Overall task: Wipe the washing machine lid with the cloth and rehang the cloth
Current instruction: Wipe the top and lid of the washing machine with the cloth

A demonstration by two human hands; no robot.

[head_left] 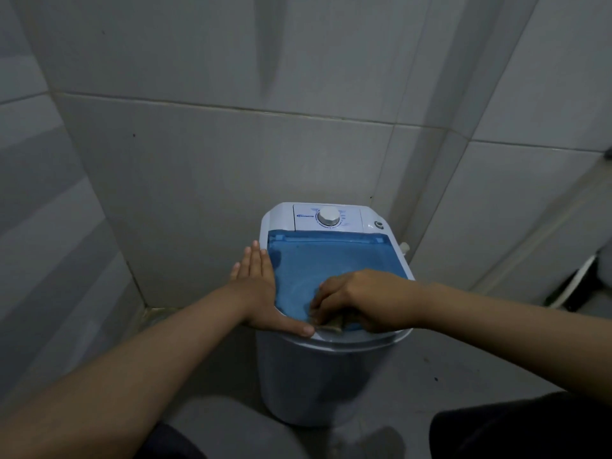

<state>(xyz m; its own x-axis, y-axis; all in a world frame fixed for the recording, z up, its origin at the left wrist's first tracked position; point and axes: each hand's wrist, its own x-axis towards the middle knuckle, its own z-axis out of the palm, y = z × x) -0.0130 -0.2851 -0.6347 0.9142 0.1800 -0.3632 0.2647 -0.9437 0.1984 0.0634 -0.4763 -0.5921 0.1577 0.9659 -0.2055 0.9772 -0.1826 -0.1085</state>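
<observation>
Left hand [256, 286] flat against left edge of washing machine [331, 376], fingers together, thumb along near rim, bracing. Blue lid [334, 260] shut. Right hand [361, 301] presses cloth [334, 324] at lid's near edge, fingers curled on it. Wiping step underway; next likely sweeps toward far side. Count: one cloth, one lid, one dial [328, 217].

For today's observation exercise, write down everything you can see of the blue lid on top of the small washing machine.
The translucent blue plastic lid lies shut and flat on the small white washing machine, hinged just below the white control dial. The left hand rests flat along its left edge, thumb at the front rim. The right hand presses a crumpled brownish cloth onto its near edge.
</observation>
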